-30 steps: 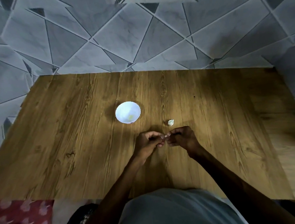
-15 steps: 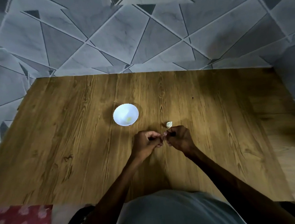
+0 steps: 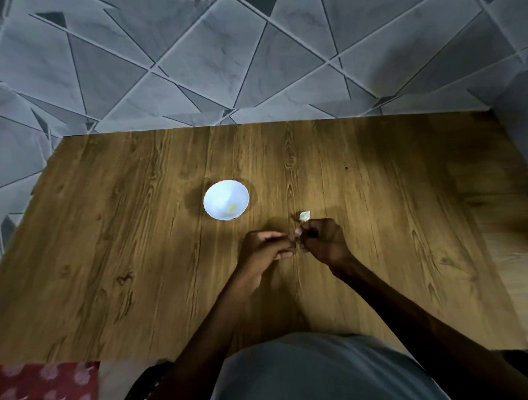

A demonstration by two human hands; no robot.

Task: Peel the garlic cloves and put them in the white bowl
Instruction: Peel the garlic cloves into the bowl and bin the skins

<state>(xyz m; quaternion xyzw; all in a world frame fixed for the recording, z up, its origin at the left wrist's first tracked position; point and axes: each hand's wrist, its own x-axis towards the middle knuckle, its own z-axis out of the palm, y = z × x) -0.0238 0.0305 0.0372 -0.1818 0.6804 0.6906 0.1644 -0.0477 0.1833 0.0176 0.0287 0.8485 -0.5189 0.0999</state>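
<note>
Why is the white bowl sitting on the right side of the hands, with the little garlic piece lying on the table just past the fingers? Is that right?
Not quite. In the head view the white bowl sits to the left of the hands, beyond the left hand. The rest holds: the little garlic piece lies on the table just past the fingers of the right hand.

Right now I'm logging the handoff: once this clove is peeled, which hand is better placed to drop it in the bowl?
Probably the left hand. The bowl sits up and to its side, while the right hand is further off, by the scrap of skin. The clove between the fingertips is barely visible.
</note>
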